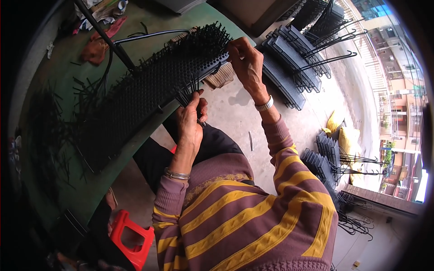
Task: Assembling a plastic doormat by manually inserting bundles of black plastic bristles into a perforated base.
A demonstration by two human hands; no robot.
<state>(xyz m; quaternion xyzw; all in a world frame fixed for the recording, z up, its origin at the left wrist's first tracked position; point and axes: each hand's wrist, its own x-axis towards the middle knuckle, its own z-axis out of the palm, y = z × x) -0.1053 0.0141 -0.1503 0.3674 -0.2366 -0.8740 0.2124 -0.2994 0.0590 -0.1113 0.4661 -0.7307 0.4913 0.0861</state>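
A long black perforated panel (156, 88) lies slanted across the green table. Many thin black strips (199, 43) stand upright in its holes toward the far right end. My left hand (191, 124) is closed round a loose bunch of thin black strips (186, 94), just off the panel's near edge. At the panel's right end my right hand (247, 65) has its fingers pinched together beside the standing strips. Whatever is between those fingertips is too small or hidden to make out.
Loose black strips (49, 135) are scattered over the green table (156, 40) at the left. A dark metal bar (106, 38) rises behind the panel. Stacked grey perforated panels with wire hooks (294, 58) stand at the right. A red stool (135, 244) is below the table.
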